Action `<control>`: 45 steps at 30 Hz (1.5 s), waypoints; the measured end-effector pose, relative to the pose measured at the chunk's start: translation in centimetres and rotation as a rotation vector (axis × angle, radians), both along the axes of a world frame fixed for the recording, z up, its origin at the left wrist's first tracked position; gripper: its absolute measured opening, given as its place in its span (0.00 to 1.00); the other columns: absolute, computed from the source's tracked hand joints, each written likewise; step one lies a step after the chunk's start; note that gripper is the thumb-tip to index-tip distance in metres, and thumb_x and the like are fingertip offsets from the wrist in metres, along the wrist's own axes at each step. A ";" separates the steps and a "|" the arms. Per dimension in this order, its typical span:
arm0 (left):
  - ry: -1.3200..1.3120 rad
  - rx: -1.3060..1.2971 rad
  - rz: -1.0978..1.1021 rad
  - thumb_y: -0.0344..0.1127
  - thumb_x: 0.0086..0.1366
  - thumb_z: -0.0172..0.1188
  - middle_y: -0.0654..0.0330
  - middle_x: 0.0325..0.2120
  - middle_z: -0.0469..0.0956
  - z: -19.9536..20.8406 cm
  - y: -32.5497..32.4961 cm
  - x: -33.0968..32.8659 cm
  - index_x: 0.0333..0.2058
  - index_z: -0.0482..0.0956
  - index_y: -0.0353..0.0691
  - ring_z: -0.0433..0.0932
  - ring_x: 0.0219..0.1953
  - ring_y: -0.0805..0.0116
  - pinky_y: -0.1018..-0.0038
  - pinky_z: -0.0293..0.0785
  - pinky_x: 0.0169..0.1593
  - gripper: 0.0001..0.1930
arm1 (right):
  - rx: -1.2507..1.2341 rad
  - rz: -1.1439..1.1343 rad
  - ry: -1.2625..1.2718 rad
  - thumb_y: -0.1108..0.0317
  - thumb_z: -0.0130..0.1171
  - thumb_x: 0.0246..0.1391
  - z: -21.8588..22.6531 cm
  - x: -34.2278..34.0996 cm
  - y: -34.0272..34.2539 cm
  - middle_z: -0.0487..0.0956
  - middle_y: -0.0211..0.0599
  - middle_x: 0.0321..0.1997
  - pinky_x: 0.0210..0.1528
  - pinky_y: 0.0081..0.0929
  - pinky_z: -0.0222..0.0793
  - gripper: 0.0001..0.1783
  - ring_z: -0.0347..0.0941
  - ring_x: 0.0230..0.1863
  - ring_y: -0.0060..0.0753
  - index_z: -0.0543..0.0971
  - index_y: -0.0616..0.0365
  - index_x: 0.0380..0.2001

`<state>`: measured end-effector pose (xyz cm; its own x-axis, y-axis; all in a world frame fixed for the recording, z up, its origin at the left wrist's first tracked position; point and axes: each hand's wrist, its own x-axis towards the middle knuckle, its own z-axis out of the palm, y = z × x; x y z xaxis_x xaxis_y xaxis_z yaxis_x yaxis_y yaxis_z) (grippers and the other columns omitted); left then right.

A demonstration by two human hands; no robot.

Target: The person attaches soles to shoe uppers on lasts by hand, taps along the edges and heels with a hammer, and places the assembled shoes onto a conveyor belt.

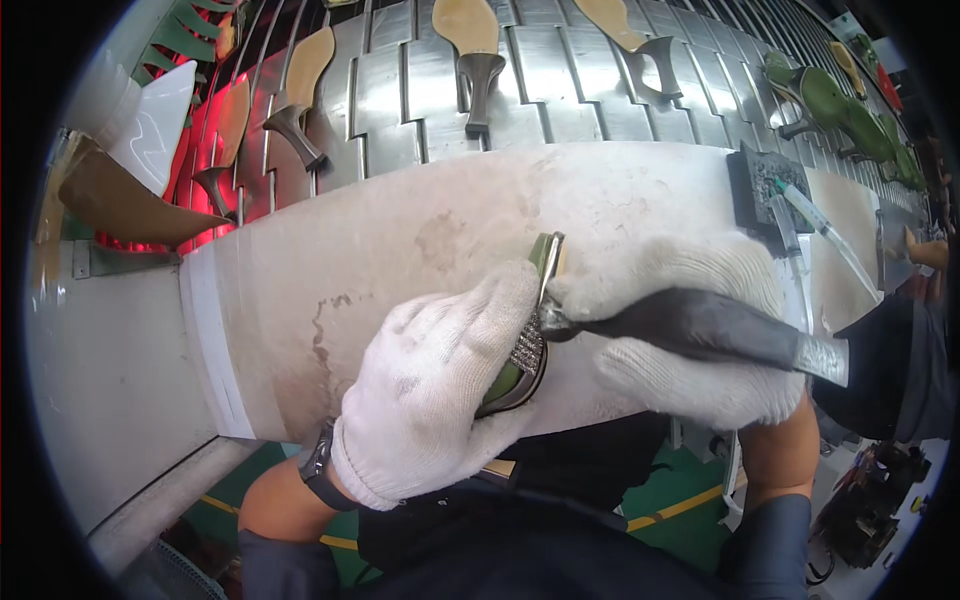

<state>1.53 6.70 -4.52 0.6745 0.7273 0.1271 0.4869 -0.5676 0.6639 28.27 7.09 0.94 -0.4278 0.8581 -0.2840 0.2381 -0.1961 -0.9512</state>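
My left hand, in a white knit glove, grips a green shoe with a sparkly rhinestone trim, held on edge over the worn white workbench. My right hand, also gloved, holds a dark-handled tool whose metal tip meets the shoe's edge near the trim. Both hands are close together at the front of the bench. A dark watch sits on my left wrist.
Behind the bench runs a metal slat conveyor carrying tan soles with dark heels and green shoes. A dark pad with a syringe lies at the bench's right. A white plastic piece sits upper left. Another person's arm is at far right.
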 end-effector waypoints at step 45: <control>-0.140 0.037 -0.140 0.41 0.60 0.73 0.40 0.56 0.82 -1.4 0.3 -6.5 0.71 0.71 0.30 0.81 0.59 0.37 0.52 0.74 0.66 0.43 | 0.861 -0.373 -0.176 0.75 0.76 0.52 -5.9 -10.9 -13.2 0.89 0.51 0.52 0.58 0.43 0.83 0.23 0.87 0.54 0.51 0.84 0.62 0.52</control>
<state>-4.93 7.02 -5.92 0.7424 0.6207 0.2522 0.3057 -0.6488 0.6969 17.39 -6.15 -4.94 -0.0954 0.8752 0.4743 0.4555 0.4621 -0.7609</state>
